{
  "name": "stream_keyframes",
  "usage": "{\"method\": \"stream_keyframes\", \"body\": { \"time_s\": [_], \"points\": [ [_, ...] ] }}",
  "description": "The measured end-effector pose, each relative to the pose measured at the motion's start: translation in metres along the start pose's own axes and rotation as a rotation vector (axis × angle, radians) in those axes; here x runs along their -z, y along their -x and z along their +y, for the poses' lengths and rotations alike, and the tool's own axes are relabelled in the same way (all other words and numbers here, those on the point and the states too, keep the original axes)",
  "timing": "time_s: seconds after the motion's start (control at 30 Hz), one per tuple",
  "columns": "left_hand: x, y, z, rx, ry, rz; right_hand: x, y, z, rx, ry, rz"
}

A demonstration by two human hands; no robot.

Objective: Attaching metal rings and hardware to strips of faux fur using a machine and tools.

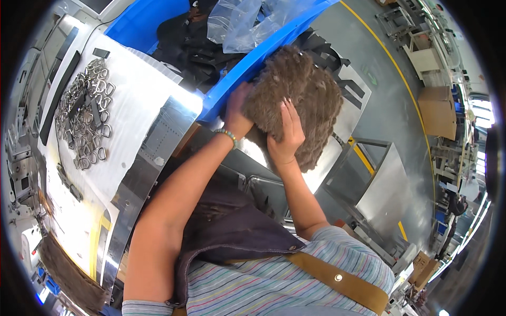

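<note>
A thick brown fur piece (322, 100), seemingly folded or stacked, lies over a light metal tabletop beside the blue bin. At its left edge is my left hand (240, 111), with a beaded bracelet on the wrist. Its fingertips are partly hidden by the fur and slightly blurred, and the hand appears closed on that edge. My right hand (287, 132) rests on the near face of the fur, its fingers stretched flat over the pile and the thumb apart. How many layers of fur there are, I cannot tell.
The blue bin (232, 87) holds dark straps and clear plastic (240, 26). On the white-covered table (132, 100) at left lie many metal D-rings (87, 116). Black straps (321, 50) lie beyond the fur. A metal frame (387, 179) and a cardboard box (437, 111) stand at right.
</note>
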State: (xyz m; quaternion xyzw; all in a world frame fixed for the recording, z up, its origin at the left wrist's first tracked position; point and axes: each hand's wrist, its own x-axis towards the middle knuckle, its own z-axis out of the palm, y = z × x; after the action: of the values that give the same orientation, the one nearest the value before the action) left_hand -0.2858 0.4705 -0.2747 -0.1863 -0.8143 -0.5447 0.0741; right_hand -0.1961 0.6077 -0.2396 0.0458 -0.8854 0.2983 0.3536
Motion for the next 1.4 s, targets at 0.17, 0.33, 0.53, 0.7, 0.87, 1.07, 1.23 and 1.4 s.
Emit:
{"method": "stream_keyframes", "body": {
  "time_s": [0.17, 0.33, 0.53, 0.7, 0.87, 1.07, 1.23, 1.4],
  "points": [
    [-0.005, -0.012, -0.073, 0.124, 0.469, 0.087, -0.02, -0.015, -0.022, 0.095, -0.069, -0.043],
    [0.002, 0.009, -0.05, -0.257, -0.326, 0.001, -0.021, -0.002, -0.012, 0.066, 0.061, -0.197],
    [0.074, 0.089, 0.023, 0.187, -0.297, -0.043, -0.015, 0.003, -0.011, 0.133, 0.239, -0.516],
    [0.144, 0.144, 0.04, 0.39, -0.053, -0.254, 0.016, -0.009, -0.018, 0.152, -0.099, -0.284],
    [0.185, 0.187, 0.068, 0.471, 0.1, -0.214, 0.058, 0.013, 0.002, 0.106, 0.1, -0.179],
    [0.191, 0.212, 0.086, 0.437, 0.203, -0.246, 0.045, 0.029, 0.051, 0.068, 0.328, -0.418],
    [0.227, 0.218, 0.117, 0.384, 0.242, -0.344, 0.058, 0.01, 0.011, 0.025, 0.197, -0.221],
    [0.263, 0.243, 0.128, 0.125, -0.043, -0.166, 0.057, -0.006, -0.208, 0.564, -0.427, -0.412]
  ]
}}
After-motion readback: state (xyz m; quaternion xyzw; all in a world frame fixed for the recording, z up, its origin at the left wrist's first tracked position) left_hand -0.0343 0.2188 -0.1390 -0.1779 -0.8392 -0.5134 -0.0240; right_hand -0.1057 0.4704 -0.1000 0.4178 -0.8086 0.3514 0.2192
